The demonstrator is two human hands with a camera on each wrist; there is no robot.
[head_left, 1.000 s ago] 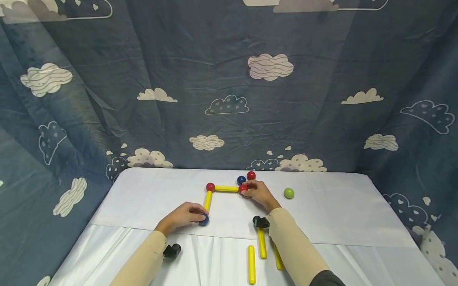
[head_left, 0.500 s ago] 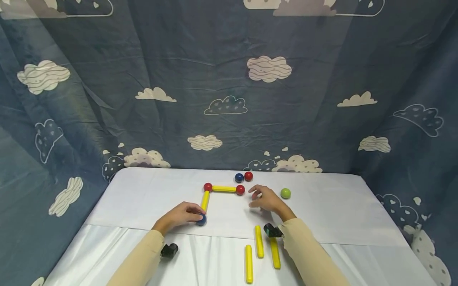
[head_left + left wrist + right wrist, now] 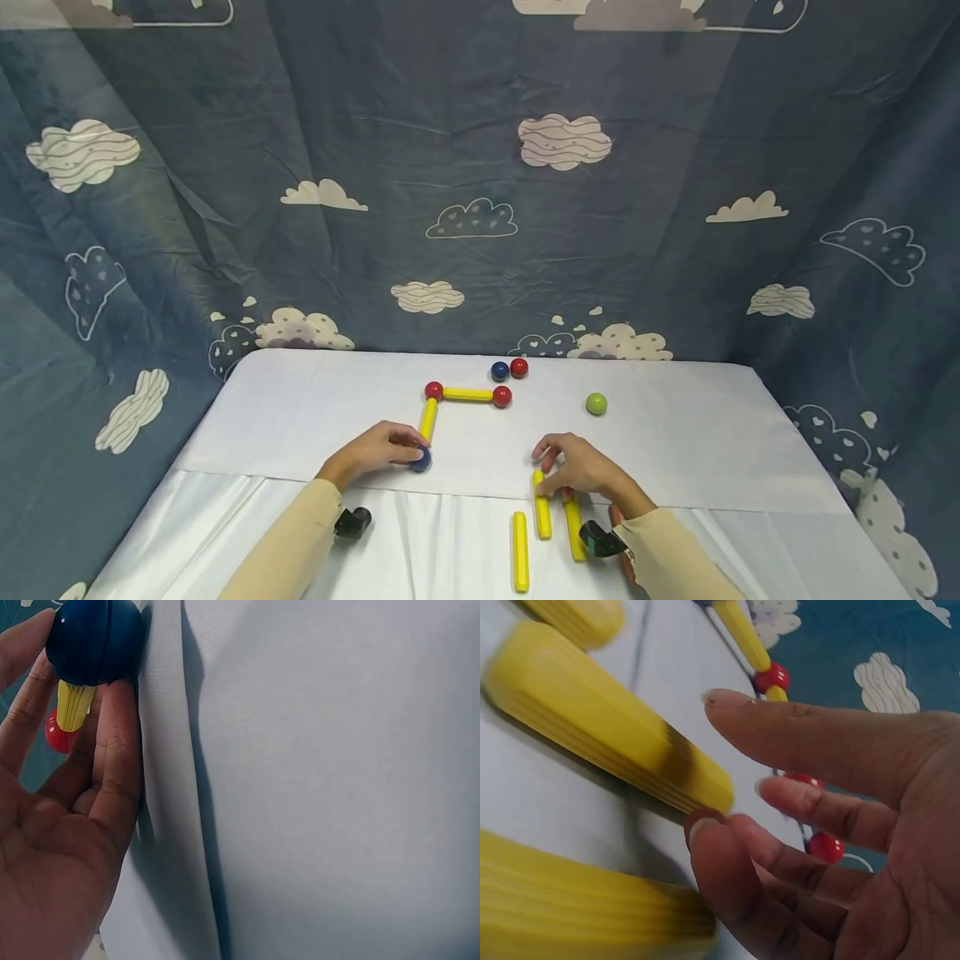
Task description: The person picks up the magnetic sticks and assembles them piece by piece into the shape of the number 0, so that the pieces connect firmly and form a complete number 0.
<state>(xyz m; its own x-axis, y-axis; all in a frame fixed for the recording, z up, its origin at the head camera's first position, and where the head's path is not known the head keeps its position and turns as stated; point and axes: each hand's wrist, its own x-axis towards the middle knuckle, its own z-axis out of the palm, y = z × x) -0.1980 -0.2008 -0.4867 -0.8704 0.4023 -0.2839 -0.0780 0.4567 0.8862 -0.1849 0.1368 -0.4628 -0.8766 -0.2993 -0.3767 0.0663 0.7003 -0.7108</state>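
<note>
My left hand (image 3: 375, 450) pinches a blue ball (image 3: 422, 460) between thumb and fingers. In the left wrist view this blue ball (image 3: 97, 641) has a yellow stick (image 3: 73, 705) meeting it. That stick runs up to a red corner ball (image 3: 433, 391), from which a second yellow stick (image 3: 467, 394) leads right to another red ball (image 3: 502, 396). My right hand (image 3: 588, 468) is over the far ends of two loose yellow sticks. Its thumb and fingers are spread around the tip of one loose stick (image 3: 607, 712), without gripping it; the other stick (image 3: 577, 900) lies alongside.
A third loose yellow stick (image 3: 521, 552) lies nearer the front. Behind the joined pieces sit a blue ball (image 3: 500, 372) and a red ball (image 3: 519, 367). A green ball (image 3: 596, 404) is to their right on the white cloth (image 3: 675, 450). A cloud-patterned curtain (image 3: 360, 125) hangs behind.
My right hand has let go of the red ball at the right end and moved back toward the loose yellow sticks. The left hand keeps hold of the blue ball.
</note>
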